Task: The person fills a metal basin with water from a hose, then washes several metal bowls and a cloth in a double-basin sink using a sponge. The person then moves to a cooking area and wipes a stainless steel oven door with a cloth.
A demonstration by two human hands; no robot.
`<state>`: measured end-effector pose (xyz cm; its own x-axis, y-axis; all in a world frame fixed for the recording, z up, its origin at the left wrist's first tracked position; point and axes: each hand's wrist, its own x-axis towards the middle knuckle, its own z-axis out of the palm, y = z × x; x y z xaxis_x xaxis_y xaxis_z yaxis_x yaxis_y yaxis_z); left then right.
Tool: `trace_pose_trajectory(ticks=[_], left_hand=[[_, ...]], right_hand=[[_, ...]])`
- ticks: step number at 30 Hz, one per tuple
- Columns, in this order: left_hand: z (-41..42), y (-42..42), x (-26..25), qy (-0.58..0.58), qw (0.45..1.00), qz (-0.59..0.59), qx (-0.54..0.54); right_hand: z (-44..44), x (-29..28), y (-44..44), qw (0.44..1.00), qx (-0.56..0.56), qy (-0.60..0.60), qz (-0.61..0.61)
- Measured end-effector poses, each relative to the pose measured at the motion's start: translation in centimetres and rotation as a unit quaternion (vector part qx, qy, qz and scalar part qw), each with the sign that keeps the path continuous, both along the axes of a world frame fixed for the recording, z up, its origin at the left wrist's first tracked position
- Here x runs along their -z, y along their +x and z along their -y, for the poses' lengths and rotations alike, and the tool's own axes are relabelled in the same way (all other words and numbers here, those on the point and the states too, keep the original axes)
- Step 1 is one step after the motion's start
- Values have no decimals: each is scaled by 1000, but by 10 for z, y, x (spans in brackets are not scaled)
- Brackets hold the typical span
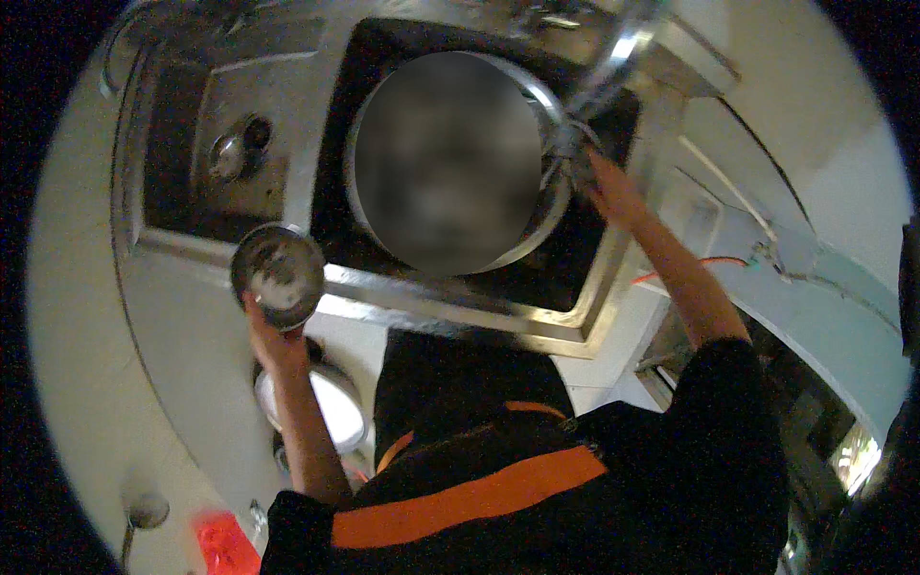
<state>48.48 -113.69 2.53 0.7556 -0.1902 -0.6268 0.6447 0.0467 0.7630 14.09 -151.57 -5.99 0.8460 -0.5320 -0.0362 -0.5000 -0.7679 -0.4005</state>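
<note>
My left hand [277,343] holds a round metal bowl [284,269] by its near side, over the sink's front edge at the left. Some residue or reflection shows inside it. My right hand [614,190] reaches to the right rim of a large round metal pot [550,104]. There its fingers meet a grey metal part [570,140] at the lower end of a shiny metal tube [622,54], perhaps a tap spout. Blur hides the exact grip. The pot stands in the right sink basin [460,293], and its inside is blurred out.
To the left is a second metal basin [241,198] with a shiny round object [228,154] in it. A white container [334,406] stands below my left forearm. A red object [224,543] lies at lower left. An orange hose [719,260] runs along the right.
</note>
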Motion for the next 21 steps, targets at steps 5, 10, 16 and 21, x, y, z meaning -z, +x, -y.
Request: trace_pose_trajectory(ticks=[5, 10, 16, 21], left_hand=[[10, -5, -6, 65, 996, -16, -56], [13, -2, 3, 50, 998, -42, 4], [16, 11, 2, 29, 999, -26, 9], [30, 13, 7, 20, 999, -32, 16]], right_hand=[[-162, -44, 36, 950, 5, 308, 51], [-257, -7, 189, 949, -37, 314, -19], [-215, -26, 59, 946, -7, 323, 15], [-253, -1, 91, 954, 54, 296, 8]])
